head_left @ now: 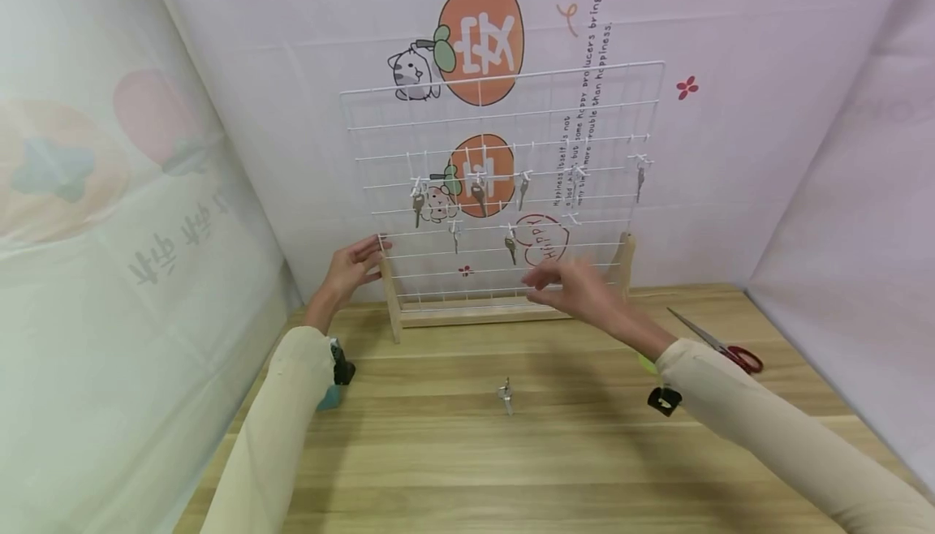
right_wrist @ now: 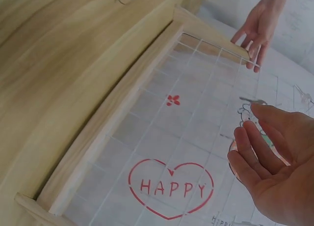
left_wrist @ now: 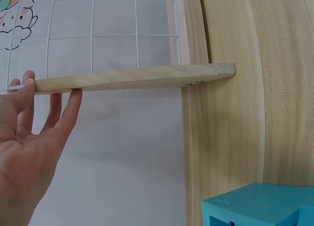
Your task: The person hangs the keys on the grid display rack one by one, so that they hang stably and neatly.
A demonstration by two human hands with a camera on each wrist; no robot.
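Observation:
A white wire grid rack (head_left: 438, 234) stands upright in a wooden base (head_left: 482, 316), with several keys (head_left: 478, 195) hanging from white hooks on it. My left hand (head_left: 349, 273) grips the upper end of the rack's left wooden post (left_wrist: 117, 79), thumb on one side and fingers on the other. My right hand (head_left: 577, 294) is in front of the lower right part of the grid, fingers loosely bent with nothing between them in the right wrist view. On the table lies a small bunch of silver keys (head_left: 507, 396), in front of the rack.
Scissors (head_left: 719, 346) with red handles lie at the table's right. A teal block (left_wrist: 255, 204) sits at the left, partly behind the left sleeve. Printed white cloth (head_left: 292, 31) surrounds the wooden table (head_left: 438, 469) at the back and sides.

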